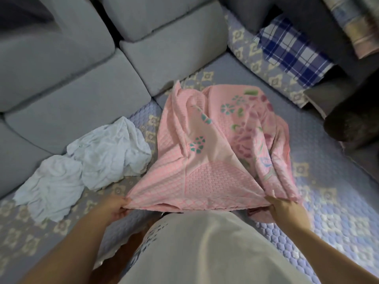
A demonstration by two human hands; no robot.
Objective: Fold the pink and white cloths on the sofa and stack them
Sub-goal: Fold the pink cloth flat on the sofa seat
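A pink cloth (pixel 207 152) with a quilted pattern and green and purple flowers lies loosely rumpled on the sofa seat (pixel 320 187) in the middle of the view. My left hand (pixel 118 208) pinches its near left corner. My right hand (pixel 285 208) grips its near right edge, and the near hem is stretched between the two hands just above the seat. A crumpled white cloth (pixel 88 162) lies in a heap on the seat to the left of the pink one, apart from both hands.
Grey back cushions (pixel 82 83) line the left and far side of the sofa. A blue and white checked cloth (pixel 291 50) lies at the far right on a patterned cushion. Dark items (pixel 352 128) sit at the right edge. The seat wears a lilac patterned cover.
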